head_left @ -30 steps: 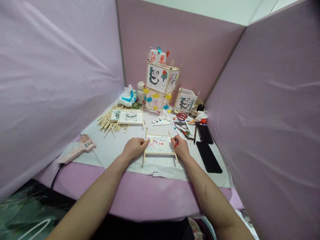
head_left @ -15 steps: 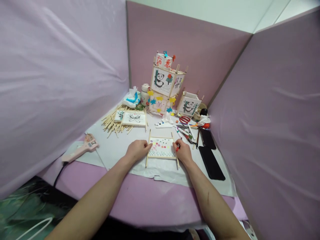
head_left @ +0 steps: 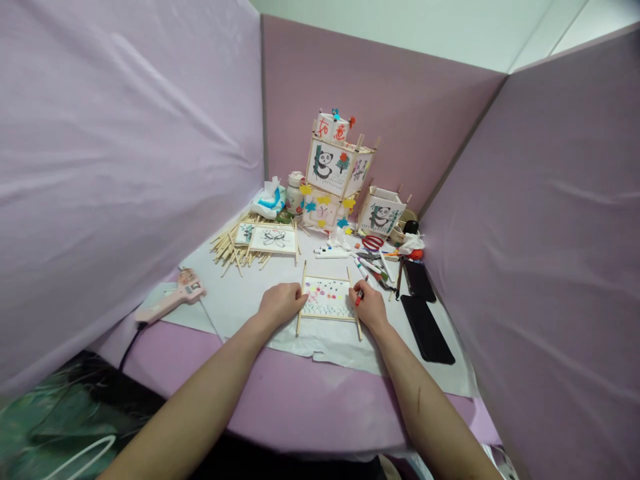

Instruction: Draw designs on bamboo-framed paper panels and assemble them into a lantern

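A small white panel point(head_left: 327, 298) in a frame of wooden sticks lies before me on the paper sheet, drawn with coloured dots above and rows of wavy marks below. My left hand point(head_left: 283, 302) is closed at its left edge, fingers gripping the side stick. At the opposite edge, my right hand point(head_left: 369, 305) is closed around a red marker point(head_left: 359, 297), its fingers also touching the right side stick. Beyond the panel lie several white pens point(head_left: 333, 253). Further left, a framed butterfly drawing point(head_left: 273, 239) rests on loose wooden sticks point(head_left: 227, 248).
A tiered paper lantern point(head_left: 330, 167) stands at the back, beside a smaller panda box point(head_left: 383, 212). Red-handled scissors point(head_left: 373, 243) and pliers lie right of centre. Two black phone-like slabs point(head_left: 427, 329) are at the right. A pink glue gun point(head_left: 173, 297) with its cord lies left.
The whole view has shifted slightly right and down. Both hands, the panel and the red marker keep nearly the same positions relative to one another.
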Available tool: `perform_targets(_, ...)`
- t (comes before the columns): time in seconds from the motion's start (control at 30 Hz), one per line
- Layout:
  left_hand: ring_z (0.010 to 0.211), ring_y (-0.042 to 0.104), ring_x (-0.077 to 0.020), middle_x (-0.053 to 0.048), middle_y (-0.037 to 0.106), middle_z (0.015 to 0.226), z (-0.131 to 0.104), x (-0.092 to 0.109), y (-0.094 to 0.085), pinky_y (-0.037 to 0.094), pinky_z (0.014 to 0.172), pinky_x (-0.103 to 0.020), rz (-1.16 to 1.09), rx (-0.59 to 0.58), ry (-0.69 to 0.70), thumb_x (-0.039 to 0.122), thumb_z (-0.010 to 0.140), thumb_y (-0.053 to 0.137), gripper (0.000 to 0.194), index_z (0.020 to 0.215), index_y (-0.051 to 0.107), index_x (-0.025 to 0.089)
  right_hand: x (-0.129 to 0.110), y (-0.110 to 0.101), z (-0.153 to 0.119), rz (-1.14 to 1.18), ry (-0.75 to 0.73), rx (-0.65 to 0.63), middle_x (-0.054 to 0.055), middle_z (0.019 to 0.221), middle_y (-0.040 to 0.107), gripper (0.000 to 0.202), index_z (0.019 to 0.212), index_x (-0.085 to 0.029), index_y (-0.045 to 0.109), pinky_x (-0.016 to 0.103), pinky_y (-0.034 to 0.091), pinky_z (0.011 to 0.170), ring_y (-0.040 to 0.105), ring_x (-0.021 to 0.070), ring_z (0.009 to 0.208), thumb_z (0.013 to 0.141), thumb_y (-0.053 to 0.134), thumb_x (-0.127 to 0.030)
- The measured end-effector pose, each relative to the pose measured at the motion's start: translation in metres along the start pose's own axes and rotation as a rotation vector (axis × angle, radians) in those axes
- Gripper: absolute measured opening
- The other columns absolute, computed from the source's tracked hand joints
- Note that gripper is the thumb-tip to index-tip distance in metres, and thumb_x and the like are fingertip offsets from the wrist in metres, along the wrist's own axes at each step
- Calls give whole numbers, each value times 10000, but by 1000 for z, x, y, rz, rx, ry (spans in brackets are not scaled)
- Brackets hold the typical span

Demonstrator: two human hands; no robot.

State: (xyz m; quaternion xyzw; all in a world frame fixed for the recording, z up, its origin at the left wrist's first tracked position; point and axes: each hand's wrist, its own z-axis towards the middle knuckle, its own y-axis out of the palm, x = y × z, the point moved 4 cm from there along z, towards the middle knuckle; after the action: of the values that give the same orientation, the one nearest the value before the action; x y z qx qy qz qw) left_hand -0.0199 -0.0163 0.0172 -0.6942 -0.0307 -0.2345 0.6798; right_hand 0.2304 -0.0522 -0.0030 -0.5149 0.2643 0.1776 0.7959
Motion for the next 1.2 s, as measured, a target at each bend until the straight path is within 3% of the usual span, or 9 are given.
perform_targets(0.53,779,666,-287,-101,712,804,0,0,0,406,633,-332,40,35,-54,391,870,462,283,758,658,222,1,-3,2,32,-15,46,-19,612,538,139,761,-249,535,284,320,620,508,181,612,866,476,-319)
perform_targets(0.73,939,653,-322,-149,693,948,-2,2,2,474,776,-382,17,127,-22,392,913,469,326,991,701,177,-1,-4,1,51,-5,63,-8,654,556,91,789,-246,549,285,325,626,511,189,640,844,488,-284)
perform_targets(0.87,1031,611,-315,-158,644,983,-3,5,3,458,908,-392,-23,175,45,346,916,489,317,973,733,153,-2,-4,0,115,-12,70,-3,673,574,75,770,-242,551,285,346,640,522,188,665,824,508,-270)
perform_targets(1.07,898,625,-237,-90,668,926,-1,4,3,473,823,-334,-223,223,63,316,906,499,347,1142,706,170,-1,-7,2,289,22,143,7,725,636,102,786,-236,549,288,418,645,562,177,648,829,506,-318)
perform_targets(1.2,796,635,-182,-35,701,909,-1,5,3,486,761,-289,-386,234,67,342,928,469,461,1339,618,194,-3,-10,3,403,13,193,46,878,686,114,865,-230,547,311,486,736,652,197,785,827,513,-332)
